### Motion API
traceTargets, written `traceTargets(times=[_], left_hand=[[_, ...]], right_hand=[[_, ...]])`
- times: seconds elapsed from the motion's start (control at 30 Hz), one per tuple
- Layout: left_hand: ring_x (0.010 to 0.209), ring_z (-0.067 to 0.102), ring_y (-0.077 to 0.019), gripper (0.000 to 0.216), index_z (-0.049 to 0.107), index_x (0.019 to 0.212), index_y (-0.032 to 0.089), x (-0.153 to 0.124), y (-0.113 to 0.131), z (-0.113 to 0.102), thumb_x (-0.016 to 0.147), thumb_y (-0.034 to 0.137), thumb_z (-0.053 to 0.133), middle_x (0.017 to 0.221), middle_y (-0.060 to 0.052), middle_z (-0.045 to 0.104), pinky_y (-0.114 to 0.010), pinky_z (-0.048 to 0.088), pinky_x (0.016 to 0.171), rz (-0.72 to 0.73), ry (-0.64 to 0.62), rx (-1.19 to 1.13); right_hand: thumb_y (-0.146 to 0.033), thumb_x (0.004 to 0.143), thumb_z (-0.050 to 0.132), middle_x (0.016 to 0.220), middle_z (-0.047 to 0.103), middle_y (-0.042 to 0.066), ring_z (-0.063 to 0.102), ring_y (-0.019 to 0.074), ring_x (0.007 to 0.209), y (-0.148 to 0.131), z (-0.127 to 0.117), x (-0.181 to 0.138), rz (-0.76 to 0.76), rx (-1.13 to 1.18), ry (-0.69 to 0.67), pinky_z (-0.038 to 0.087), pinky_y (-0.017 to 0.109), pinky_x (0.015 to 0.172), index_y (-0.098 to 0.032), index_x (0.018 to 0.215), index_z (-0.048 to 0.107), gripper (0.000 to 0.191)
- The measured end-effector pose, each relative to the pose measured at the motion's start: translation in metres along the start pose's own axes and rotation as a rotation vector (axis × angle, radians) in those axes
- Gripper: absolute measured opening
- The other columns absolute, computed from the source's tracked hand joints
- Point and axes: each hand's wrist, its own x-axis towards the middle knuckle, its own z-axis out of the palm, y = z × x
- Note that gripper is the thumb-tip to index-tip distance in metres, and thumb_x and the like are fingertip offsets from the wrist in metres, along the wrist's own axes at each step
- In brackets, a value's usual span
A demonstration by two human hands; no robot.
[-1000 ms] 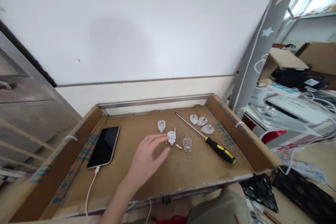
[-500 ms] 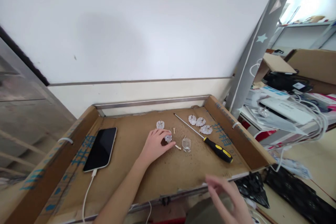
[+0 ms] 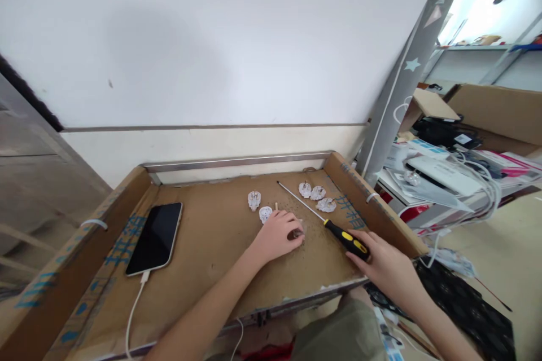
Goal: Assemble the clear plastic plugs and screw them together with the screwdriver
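My left hand (image 3: 280, 232) lies on the brown tray floor with its fingers curled over a clear plastic plug part, which is mostly hidden beneath them. My right hand (image 3: 381, 262) closes round the black-and-yellow handle of a screwdriver (image 3: 334, 228) whose steel shaft points to the back left. Two more clear plug parts (image 3: 259, 207) sit just behind my left hand. A cluster of three plug parts (image 3: 315, 195) lies beyond the screwdriver shaft.
A cardboard-walled tray (image 3: 372, 206) holds everything. A black phone (image 3: 154, 237) lies at its left with a white cable (image 3: 134, 307) running to the front edge. A grey post (image 3: 398, 87) and a cluttered shelf of boxes and cables (image 3: 457, 169) stand to the right.
My left hand slid right from one plug part onto another. My right hand came up from the lower right and took hold of the screwdriver handle.
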Motion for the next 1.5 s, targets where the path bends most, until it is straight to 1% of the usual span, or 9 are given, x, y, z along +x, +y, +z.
traceTargets(times=[0.1,0.17,0.27,0.33,0.4,0.53,0.67,0.8,1.5], left_hand=[[0.085,0.055,-0.0168,0.011,0.064,0.084,0.022,-0.003,-0.001,0.006,0.085,0.027,0.054,0.085,-0.001,0.064,-0.033,0.038,0.085,-0.010,0.016,0.005],[0.084,0.055,-0.0171,0.012,0.064,0.083,0.022,-0.008,-0.002,0.005,0.086,0.027,0.054,0.083,-0.001,0.064,-0.033,0.037,0.085,-0.028,0.023,0.008],[0.084,0.054,-0.0174,0.012,0.063,0.080,0.022,-0.011,-0.003,0.003,0.086,0.028,0.054,0.081,-0.001,0.064,-0.033,0.037,0.084,-0.056,0.022,0.013],[0.085,0.054,-0.0175,0.012,0.063,0.081,0.022,-0.011,-0.004,0.001,0.086,0.027,0.054,0.082,-0.001,0.064,-0.033,0.037,0.084,-0.066,0.018,0.012],[0.086,0.054,-0.0176,0.011,0.063,0.082,0.022,-0.010,-0.004,0.001,0.085,0.026,0.053,0.083,-0.001,0.064,-0.033,0.037,0.084,-0.074,0.021,0.007],[0.086,0.054,-0.0175,0.010,0.063,0.083,0.022,-0.009,-0.006,0.002,0.084,0.025,0.054,0.083,0.000,0.064,-0.033,0.037,0.085,-0.083,0.037,-0.021],[0.085,0.055,-0.0165,0.009,0.064,0.082,0.022,-0.009,-0.006,0.003,0.082,0.024,0.055,0.082,0.001,0.064,-0.032,0.037,0.086,-0.092,0.043,-0.057],[0.085,0.055,-0.0166,0.009,0.063,0.083,0.022,-0.009,-0.005,0.004,0.083,0.025,0.055,0.083,0.000,0.064,-0.032,0.037,0.084,-0.110,0.036,-0.052],[0.084,0.055,-0.0168,0.010,0.064,0.086,0.023,-0.011,-0.005,0.004,0.082,0.023,0.055,0.082,0.000,0.063,-0.032,0.037,0.083,-0.105,0.017,-0.041]], right_hand=[[-0.047,0.075,0.061,0.092,0.063,0.002,0.058,0.0102,0.070,-0.011,-0.046,0.014,0.015,0.341,0.185,0.046,0.021,0.059,-0.021,0.103,0.059,0.038],[-0.042,0.071,0.066,0.091,0.062,0.002,0.059,0.0114,0.080,-0.029,-0.072,0.031,-0.012,0.556,0.388,0.047,0.021,0.067,-0.020,0.094,0.060,0.032],[-0.031,0.071,0.067,0.083,0.058,0.001,0.055,0.0100,0.080,-0.068,-0.087,0.061,-0.012,0.924,0.678,0.046,0.024,0.077,-0.019,0.082,0.060,0.018],[-0.042,0.078,0.057,0.088,0.059,0.003,0.060,0.0134,0.081,-0.094,-0.085,0.077,-0.048,1.091,0.592,0.050,0.031,0.074,-0.018,0.081,0.053,0.024],[-0.041,0.078,0.056,0.064,0.055,-0.001,0.057,0.0114,0.059,-0.115,-0.086,0.086,-0.015,1.304,0.505,0.049,0.028,0.058,-0.018,0.074,0.047,0.026],[-0.026,0.074,0.055,0.045,0.037,-0.007,0.036,0.0047,0.038,-0.131,-0.111,0.076,-0.003,1.475,0.728,0.028,0.018,0.036,-0.017,0.062,0.038,0.023],[-0.029,0.077,0.054,0.045,0.039,-0.005,0.036,0.0062,0.037,-0.131,-0.128,0.055,-0.123,1.470,0.696,0.029,0.022,0.035,-0.017,0.062,0.044,0.021],[-0.025,0.076,0.056,0.045,0.040,-0.006,0.036,0.0051,0.038,-0.136,-0.115,0.051,-0.041,1.544,0.555,0.028,0.019,0.037,-0.017,0.063,0.041,0.020],[-0.030,0.072,0.059,0.043,0.038,-0.007,0.035,0.0048,0.036,-0.143,-0.117,0.063,0.041,1.580,0.557,0.026,0.019,0.035,-0.017,0.061,0.040,0.025]])
